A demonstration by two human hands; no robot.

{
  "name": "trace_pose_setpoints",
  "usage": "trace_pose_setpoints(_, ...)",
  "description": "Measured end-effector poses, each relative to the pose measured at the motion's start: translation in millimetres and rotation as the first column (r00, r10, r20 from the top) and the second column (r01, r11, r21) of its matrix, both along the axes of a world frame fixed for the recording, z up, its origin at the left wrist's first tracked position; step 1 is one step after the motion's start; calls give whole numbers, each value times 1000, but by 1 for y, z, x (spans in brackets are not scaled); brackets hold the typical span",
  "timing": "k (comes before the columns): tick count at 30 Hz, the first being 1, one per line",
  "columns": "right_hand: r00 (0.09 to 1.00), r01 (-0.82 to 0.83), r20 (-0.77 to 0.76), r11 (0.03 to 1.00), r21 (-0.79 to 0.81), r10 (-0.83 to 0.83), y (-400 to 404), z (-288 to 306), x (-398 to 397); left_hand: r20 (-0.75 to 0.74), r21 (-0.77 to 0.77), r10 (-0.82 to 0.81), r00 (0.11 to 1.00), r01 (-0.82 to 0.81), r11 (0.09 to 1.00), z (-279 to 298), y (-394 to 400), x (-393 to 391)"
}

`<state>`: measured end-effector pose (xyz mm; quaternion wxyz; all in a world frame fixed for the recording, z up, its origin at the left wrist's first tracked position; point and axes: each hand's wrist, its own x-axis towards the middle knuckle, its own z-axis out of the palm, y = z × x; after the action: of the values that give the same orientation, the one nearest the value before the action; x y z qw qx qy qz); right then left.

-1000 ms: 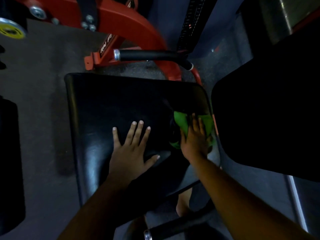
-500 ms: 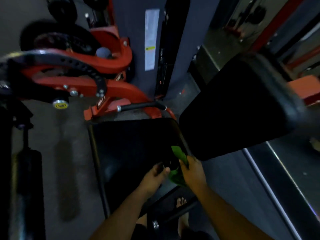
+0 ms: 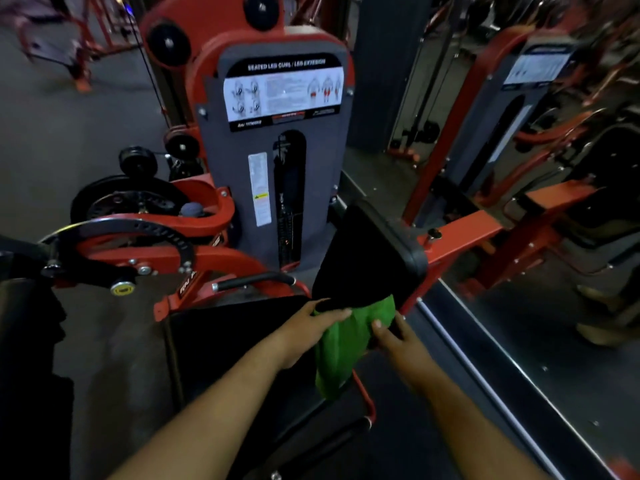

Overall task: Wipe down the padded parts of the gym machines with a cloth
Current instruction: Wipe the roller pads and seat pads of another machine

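A green cloth [image 3: 346, 344] hangs between my two hands above the black seat pad [image 3: 221, 337] of a red leg-curl machine. My left hand [image 3: 308, 327] grips the cloth's upper left edge. My right hand [image 3: 394, 337] pinches its right side, thumb on top. The cloth's top corner lies against the lower edge of the tilted black back pad [image 3: 367, 258], which rises to the upper right. Its lower end droops toward the seat's front right corner.
The grey weight-stack housing [image 3: 287, 161] with an instruction label stands straight ahead. A black side handle [image 3: 252, 280] and red pivot arm [image 3: 138, 251] lie left of the seat. A wall mirror [image 3: 540, 188] runs along the right. Grey floor lies to the left.
My left hand left the seat pad and took hold of the cloth. Both hands lifted the cloth off the seat toward the back pad. The view tilted up to show the machine.
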<state>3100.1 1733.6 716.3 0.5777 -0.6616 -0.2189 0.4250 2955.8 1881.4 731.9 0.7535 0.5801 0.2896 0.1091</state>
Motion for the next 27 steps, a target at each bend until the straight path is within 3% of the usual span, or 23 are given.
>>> trace_pose_setpoints(2,999,-2,34,999,36,0,-5,13,17,31,28,114,993,-115,993,13,-7,20)
trace_pose_setpoints(5,971,63,225,996,57,-74,-2,43,47,56,264,329,943,-332,906,20,-13,55)
trace_pose_setpoints(8,895,109,425,990,86,-135,18,65,81,132,260,358,924,-381,887,23,-10,87)
trace_pose_setpoints(12,735,254,634,965,71,-240,56,90,123,206,274,386,899,-431,859,24,10,127)
trace_pose_setpoints(14,548,310,790,944,113,-274,70,92,130,188,293,445,876,-482,826,20,26,148)
trace_pose_setpoints(15,406,313,882,943,110,-238,77,84,129,157,292,464,872,-489,822,16,35,158)
trace_pose_setpoints(17,122,261,992,964,-42,10,78,56,113,94,298,471,877,-476,827,3,47,168)
trace_pose_setpoints(18,4,224,985,960,-167,170,77,34,105,67,313,471,880,-466,827,-7,56,171)
trace_pose_setpoints(20,-139,200,888,891,-408,438,72,-8,96,4,331,429,903,-406,852,-29,67,169)
trace_pose_setpoints(23,-197,305,769,783,-542,609,86,-22,103,-26,348,280,960,-254,903,-63,78,156)
trace_pose_setpoints(27,-228,380,657,687,-620,719,141,2,109,-209,547,94,973,37,836,-122,98,150)
